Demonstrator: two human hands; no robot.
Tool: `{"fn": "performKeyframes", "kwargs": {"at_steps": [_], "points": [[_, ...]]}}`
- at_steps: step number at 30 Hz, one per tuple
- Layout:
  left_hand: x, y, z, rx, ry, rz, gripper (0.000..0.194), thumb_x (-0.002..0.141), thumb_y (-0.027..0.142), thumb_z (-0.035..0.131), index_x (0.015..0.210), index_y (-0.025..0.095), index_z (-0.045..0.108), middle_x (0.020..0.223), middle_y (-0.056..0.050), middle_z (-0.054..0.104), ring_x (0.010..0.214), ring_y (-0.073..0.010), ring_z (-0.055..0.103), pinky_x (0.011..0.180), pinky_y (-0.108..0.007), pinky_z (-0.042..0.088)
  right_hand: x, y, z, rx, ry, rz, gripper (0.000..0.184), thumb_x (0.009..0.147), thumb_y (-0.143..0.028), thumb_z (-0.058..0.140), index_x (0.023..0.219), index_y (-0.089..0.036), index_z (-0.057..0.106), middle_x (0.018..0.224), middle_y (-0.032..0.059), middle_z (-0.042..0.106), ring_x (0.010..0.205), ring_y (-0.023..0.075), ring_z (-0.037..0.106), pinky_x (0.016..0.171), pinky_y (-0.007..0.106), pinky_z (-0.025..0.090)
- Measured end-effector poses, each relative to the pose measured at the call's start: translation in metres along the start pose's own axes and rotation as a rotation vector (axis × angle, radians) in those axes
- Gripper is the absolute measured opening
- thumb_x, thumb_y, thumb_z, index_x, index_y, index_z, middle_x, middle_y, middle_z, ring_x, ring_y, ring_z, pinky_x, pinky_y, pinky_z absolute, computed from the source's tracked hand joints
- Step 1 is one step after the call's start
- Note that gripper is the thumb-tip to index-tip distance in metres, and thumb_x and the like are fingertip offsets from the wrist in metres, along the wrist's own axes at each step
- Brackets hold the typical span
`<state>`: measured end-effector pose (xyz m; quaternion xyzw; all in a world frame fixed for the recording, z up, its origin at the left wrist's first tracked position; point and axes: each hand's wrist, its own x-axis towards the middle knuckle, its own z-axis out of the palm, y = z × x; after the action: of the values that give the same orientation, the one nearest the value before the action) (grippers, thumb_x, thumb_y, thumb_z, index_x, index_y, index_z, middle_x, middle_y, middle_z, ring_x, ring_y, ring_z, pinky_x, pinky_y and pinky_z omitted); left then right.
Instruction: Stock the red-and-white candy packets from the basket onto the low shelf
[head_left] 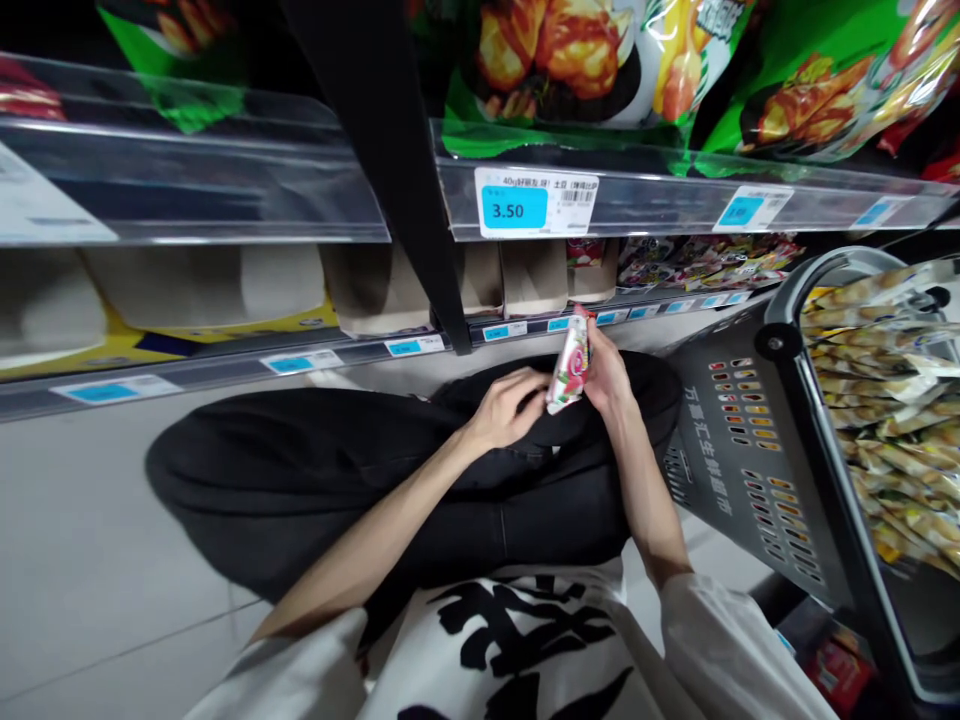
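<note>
My right hand (609, 372) is closed round the right side of a small white packet (570, 368) with pink and red fruit pictures and green leaves. The packet stands on a slant above my lap, its printed face partly turned to me. From the left, the curled fingers and thumb of my left hand (510, 408) pinch at its lower left edge; the exact contact is partly hidden. Just beyond the packet lies the low shelf with open cardboard display boxes (534, 280). One of these boxes holds red packets (585, 252).
A grey shopping basket (739, 450) with many wrapped snacks (892, 400) stands close on my right. Overhead, a shelf edge with price tags (536, 203) juts out, bearing green snack bags (570, 70). A black upright post (390, 130) divides the shelving. My crossed legs (300, 460) fill the floor before me.
</note>
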<state>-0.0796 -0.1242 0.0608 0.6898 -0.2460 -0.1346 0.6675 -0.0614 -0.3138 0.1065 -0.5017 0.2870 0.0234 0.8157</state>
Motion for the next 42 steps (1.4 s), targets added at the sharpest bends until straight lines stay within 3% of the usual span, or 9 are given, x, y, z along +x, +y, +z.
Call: {"fn": "performKeyframes", "kwargs": {"at_steps": [4,6,10,17,22,30,36,42], "points": [[0.007,-0.006,-0.004,-0.353,0.145,-0.214,0.061,0.095,0.066,0.052,0.134,0.020,0.061,0.121,-0.011,0.074,0.114,-0.0290,0.069,0.100,-0.041,0.054,0.002,0.004,0.004,0.070,-0.034,0.009,0.032,0.077,-0.045,0.084,0.091,-0.020,0.070,0.085,0.0028,0.078,0.086,0.0219,0.074,0.081,0.035,0.059],[0.009,-0.012,-0.001,-0.471,0.152,-0.290,0.064,0.090,0.064,0.064,0.137,0.022,0.057,0.121,-0.011,0.074,0.109,-0.0284,0.071,0.097,-0.040,0.056,0.002,0.004,0.003,0.090,-0.042,0.002,0.030,0.077,-0.041,0.084,0.092,-0.019,0.071,0.087,0.0036,0.079,0.090,0.0235,0.075,0.084,0.037,0.060],[0.010,-0.018,0.008,-0.526,0.136,-0.348,0.070,0.076,0.047,0.085,0.133,0.021,0.053,0.116,-0.010,0.076,0.103,-0.0267,0.074,0.095,-0.040,0.058,0.002,0.003,0.000,0.091,-0.030,0.005,0.023,0.078,-0.035,0.082,0.092,-0.020,0.071,0.086,0.0021,0.079,0.091,0.0230,0.075,0.087,0.038,0.061],[0.007,-0.019,0.009,-0.528,0.149,-0.377,0.094,0.061,0.036,0.096,0.141,0.020,0.050,0.123,-0.012,0.073,0.107,-0.0275,0.073,0.098,-0.041,0.058,0.010,0.004,-0.007,0.169,-0.024,0.036,0.016,0.086,-0.033,0.075,0.095,-0.021,0.068,0.086,0.0012,0.079,0.090,0.0218,0.074,0.090,0.040,0.061],[0.007,-0.022,0.012,-0.630,0.211,-0.375,0.084,0.060,0.031,0.096,0.134,0.021,0.056,0.117,-0.008,0.074,0.108,-0.0253,0.072,0.103,-0.041,0.056,0.015,0.004,-0.010,0.186,0.003,0.057,0.010,0.090,-0.030,0.070,0.094,-0.021,0.068,0.087,0.0009,0.078,0.089,0.0213,0.073,0.092,0.041,0.060],[0.012,-0.007,0.006,-0.773,0.221,-0.353,0.066,0.063,0.024,0.092,0.123,0.023,0.063,0.117,-0.006,0.073,0.117,-0.0241,0.067,0.109,-0.040,0.052,0.015,0.007,-0.012,0.122,0.018,0.019,0.014,0.084,-0.027,0.074,0.096,-0.020,0.070,0.088,0.0005,0.079,0.088,0.0194,0.073,0.091,0.037,0.059],[0.013,-0.004,0.007,-0.835,0.265,-0.387,0.068,0.058,0.018,0.093,0.120,0.022,0.066,0.115,-0.005,0.074,0.113,-0.0235,0.069,0.109,-0.040,0.053,0.014,0.006,-0.012,0.139,0.022,0.023,0.013,0.084,-0.027,0.072,0.095,-0.021,0.070,0.088,0.0002,0.079,0.084,0.0173,0.071,0.086,0.033,0.058],[0.012,-0.007,0.006,-0.785,0.228,-0.359,0.064,0.064,0.021,0.091,0.122,0.022,0.064,0.117,-0.006,0.073,0.117,-0.0244,0.067,0.109,-0.040,0.053,0.012,0.005,-0.010,0.119,0.034,0.022,0.013,0.085,-0.028,0.073,0.095,-0.021,0.070,0.089,-0.0001,0.078,0.085,0.0170,0.071,0.088,0.032,0.056]]}}
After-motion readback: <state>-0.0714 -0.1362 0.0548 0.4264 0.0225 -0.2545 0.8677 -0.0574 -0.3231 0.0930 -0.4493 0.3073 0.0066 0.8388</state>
